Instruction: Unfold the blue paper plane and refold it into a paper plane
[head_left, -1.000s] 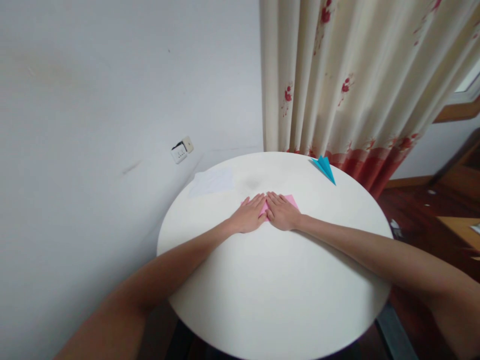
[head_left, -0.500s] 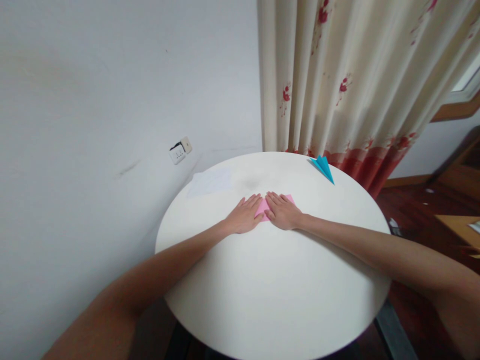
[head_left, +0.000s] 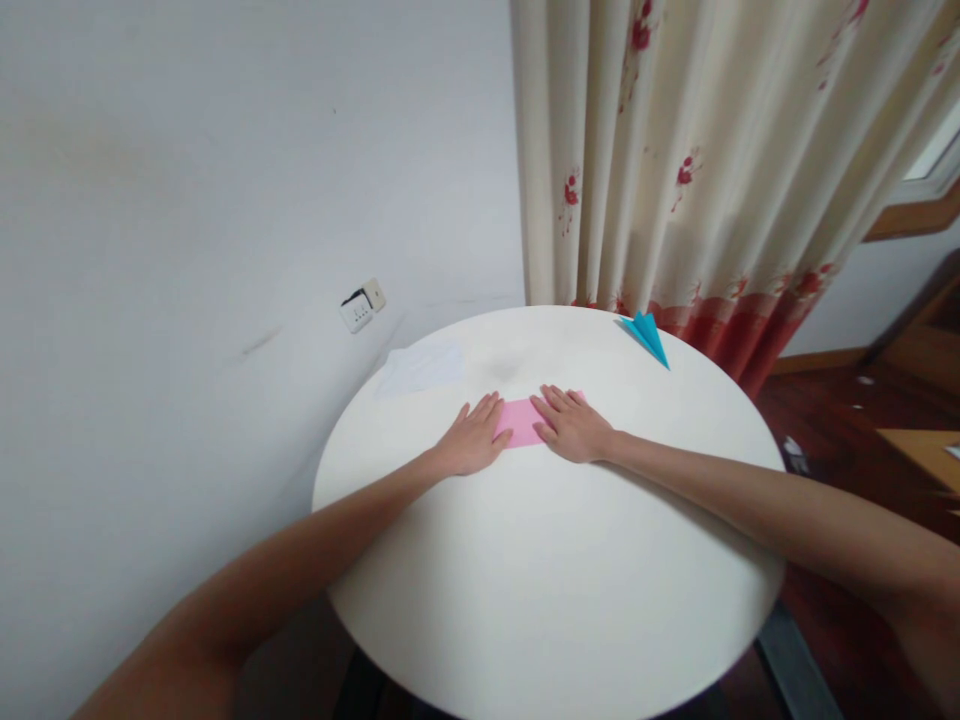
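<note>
A pink sheet of paper (head_left: 520, 424) lies flat on the round white table (head_left: 551, 560), its two ends partly hidden beneath my hands. My left hand (head_left: 472, 437) rests open on the paper's left end, palm down with fingers stretched forward. On the right end lies my right hand (head_left: 573, 424), also open and flat, its fingers a little spread. A strip of the pink paper shows between the two hands, and a small corner peeks out past the right fingers.
A blue folded paper plane (head_left: 646, 338) lies near the table's far right edge. White paper (head_left: 422, 367) is at the far left. A wall with a socket (head_left: 356, 312) borders the left side, and a flowered curtain (head_left: 675, 150) hangs behind the table.
My left hand has slid left, away from the right hand, so more pink paper shows between them. My right hand has shifted slightly to the right.
</note>
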